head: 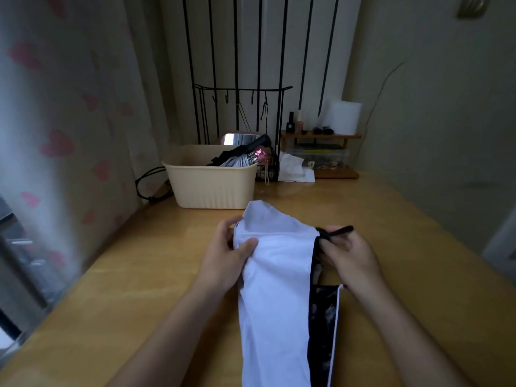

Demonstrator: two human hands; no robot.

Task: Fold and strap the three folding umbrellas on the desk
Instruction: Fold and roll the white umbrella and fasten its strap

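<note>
A white folding umbrella [275, 277] with a black lining lies lengthwise over the wooden desk [156, 263], its canopy loosely gathered. My left hand [227, 255] grips the white fabric on the left side near the far end. My right hand [349, 255] pinches the umbrella's black strap [339, 232] at the canopy's right edge, and the strap sticks out to the right. Two more umbrellas, one black [231, 156] and one with a pink handle [259, 155], rest in a cream plastic tub [212, 185] at the back of the desk.
Behind the tub stand a black wire rack [240, 113] and a small mirror [240, 139]. At the back right a wooden shelf [321, 136] carries small bottles and a white roll, beside crumpled tissue [293, 170]. A curtain hangs at left; a wall stands at right.
</note>
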